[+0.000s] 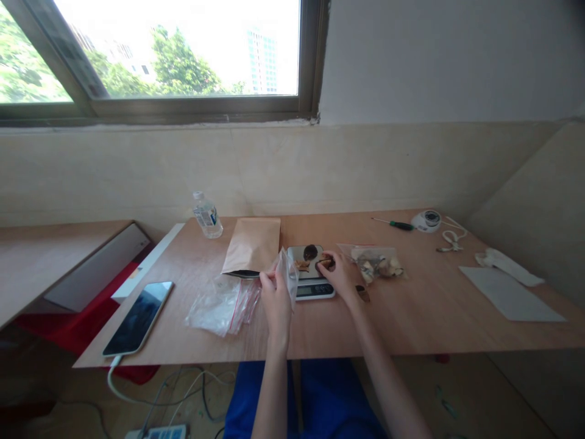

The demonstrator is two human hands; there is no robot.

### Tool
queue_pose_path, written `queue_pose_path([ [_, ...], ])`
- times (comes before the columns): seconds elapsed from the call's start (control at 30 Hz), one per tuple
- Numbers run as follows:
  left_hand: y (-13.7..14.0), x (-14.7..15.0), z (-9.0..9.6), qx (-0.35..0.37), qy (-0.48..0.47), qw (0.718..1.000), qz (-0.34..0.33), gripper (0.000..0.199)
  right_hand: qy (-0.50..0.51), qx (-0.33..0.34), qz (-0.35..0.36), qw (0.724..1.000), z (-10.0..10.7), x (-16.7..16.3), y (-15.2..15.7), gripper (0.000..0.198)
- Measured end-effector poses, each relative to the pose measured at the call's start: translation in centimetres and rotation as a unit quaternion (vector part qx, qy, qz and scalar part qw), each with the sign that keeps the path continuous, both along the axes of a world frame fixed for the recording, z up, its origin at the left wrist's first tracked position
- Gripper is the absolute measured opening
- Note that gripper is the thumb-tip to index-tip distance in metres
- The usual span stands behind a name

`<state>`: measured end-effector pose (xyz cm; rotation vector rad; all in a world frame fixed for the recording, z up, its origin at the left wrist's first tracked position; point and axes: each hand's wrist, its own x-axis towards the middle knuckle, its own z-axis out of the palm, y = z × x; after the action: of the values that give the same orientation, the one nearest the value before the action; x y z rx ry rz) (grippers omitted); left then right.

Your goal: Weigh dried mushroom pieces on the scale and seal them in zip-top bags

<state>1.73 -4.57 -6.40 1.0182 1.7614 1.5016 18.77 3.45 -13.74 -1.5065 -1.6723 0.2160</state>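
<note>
My left hand point(275, 296) is closed on a clear zip bag point(289, 277), held upright at the left side of a kitchen scale point(315, 290). Over the scale's plate, the fingers of my right hand point(339, 273) pinch a brown dried piece point(325, 262), perhaps a mushroom slice. A dark round piece point(311, 252) and a lighter brown piece point(301, 265) lie on the plate. One more brown piece point(362, 293) rests on the table near my right wrist. Just right of the scale lies a zip bag of dried pieces point(379, 265).
Left of the scale are a brown paper pouch point(253, 244) and a pile of clear zip bags point(217, 310). A water bottle point(208, 216) and a cabled phone point(139, 318) stand and lie farther left. At right are a screwdriver point(400, 225), a white camera point(426, 221) and paper point(512, 296).
</note>
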Motion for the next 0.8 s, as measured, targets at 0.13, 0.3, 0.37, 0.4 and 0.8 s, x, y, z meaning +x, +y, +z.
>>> queue_pose_path([
  [0.13,-0.1,0.2,0.1,-0.014,-0.014,1.000,-0.009,0.016,0.016,0.012,-0.012,1.000,0.6,0.0,-0.2,0.029],
  [0.3,0.0,0.3,-0.3,-0.014,-0.023,1.000,-0.010,0.016,0.128,0.019,0.000,0.992,1.9,-0.8,-0.7,0.031],
  [0.37,0.1,0.3,-0.5,-0.012,-0.026,1.000,-0.010,0.016,0.216,0.035,0.031,0.975,3.4,-1.8,-1.4,0.034],
  [0.4,0.2,0.4,-0.6,-0.010,-0.029,0.999,-0.012,0.016,0.258,0.037,0.053,0.964,4.3,-2.5,-1.9,0.035],
  [0.8,0.3,0.4,-1.3,-0.003,-0.117,0.993,0.013,0.021,0.119,0.015,0.142,0.983,7.8,-8.7,-6.2,0.025],
])
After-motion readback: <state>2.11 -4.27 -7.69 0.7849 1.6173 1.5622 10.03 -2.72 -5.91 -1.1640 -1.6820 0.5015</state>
